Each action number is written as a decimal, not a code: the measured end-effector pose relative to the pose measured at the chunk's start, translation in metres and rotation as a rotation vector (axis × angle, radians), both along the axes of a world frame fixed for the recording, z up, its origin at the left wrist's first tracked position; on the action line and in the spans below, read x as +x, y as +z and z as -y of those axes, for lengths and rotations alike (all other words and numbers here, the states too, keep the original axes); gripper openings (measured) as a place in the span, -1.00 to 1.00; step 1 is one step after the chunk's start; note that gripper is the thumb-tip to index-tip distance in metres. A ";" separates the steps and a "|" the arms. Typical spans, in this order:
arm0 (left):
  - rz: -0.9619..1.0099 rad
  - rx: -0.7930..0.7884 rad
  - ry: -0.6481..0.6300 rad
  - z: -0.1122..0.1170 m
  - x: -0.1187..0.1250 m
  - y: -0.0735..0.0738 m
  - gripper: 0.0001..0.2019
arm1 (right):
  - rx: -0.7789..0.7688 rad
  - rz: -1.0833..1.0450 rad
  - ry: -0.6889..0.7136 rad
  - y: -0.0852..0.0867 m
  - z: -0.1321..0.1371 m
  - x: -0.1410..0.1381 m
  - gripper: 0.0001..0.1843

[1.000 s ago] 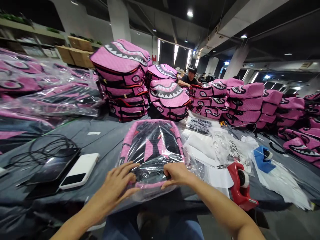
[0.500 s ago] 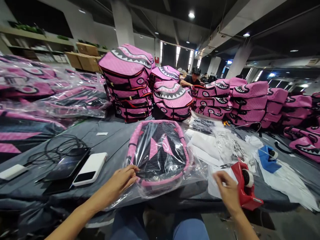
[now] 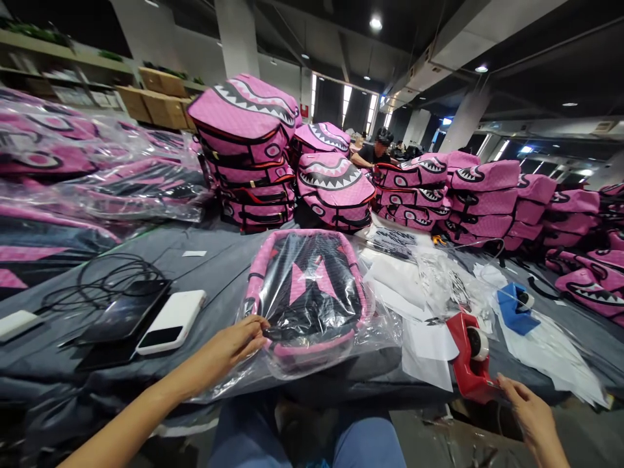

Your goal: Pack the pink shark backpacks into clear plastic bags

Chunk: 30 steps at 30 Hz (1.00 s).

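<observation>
A pink and black backpack (image 3: 316,292) lies inside a clear plastic bag (image 3: 380,331) at the front middle of the table. My left hand (image 3: 246,339) is closed in a pinch on the bag's film at the near left corner of the backpack. To the right stands a red tape dispenser (image 3: 468,364) with a white roll of tape (image 3: 478,343). The fingertips of my right hand (image 3: 529,411) are pinched together at the dispenser's front cutting end, where the tape comes out; the tape's end is too small to see clearly.
Stacks of pink shark-mouth backpacks (image 3: 246,149) stand behind, and wrapped ones (image 3: 131,188) lie left. A white power bank (image 3: 171,322), a dark phone (image 3: 124,312) and cables are on the left. White papers (image 3: 429,344), plastic bags and a blue tape dispenser (image 3: 515,311) lie right. A person (image 3: 377,153) works behind.
My right hand has moved right and down, from beside the papers to the front end of the red dispenser. The left hand stays at the bag's corner. The view has shifted slightly.
</observation>
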State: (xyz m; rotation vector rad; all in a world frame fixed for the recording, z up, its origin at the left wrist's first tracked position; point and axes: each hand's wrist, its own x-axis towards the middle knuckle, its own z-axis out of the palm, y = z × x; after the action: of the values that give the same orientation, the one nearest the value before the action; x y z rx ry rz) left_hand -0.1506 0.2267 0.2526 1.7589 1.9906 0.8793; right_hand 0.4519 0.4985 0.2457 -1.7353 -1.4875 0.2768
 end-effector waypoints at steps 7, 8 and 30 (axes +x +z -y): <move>0.038 -0.052 0.009 0.000 0.003 0.008 -0.58 | -0.323 -0.243 0.034 0.015 -0.006 -0.021 -0.51; 0.042 -0.056 0.012 0.000 0.004 0.008 -0.59 | -0.321 -0.248 0.026 0.018 -0.006 -0.026 -0.52; 0.032 -0.065 -0.026 -0.005 0.000 0.004 -0.64 | -0.615 -0.696 1.197 0.017 0.130 -0.265 -0.45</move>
State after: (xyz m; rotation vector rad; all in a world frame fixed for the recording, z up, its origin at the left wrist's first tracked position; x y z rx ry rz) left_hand -0.1505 0.2313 0.2568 1.7202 1.9493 0.8202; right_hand 0.1868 0.3686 0.2632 -0.7116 -1.7683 1.8777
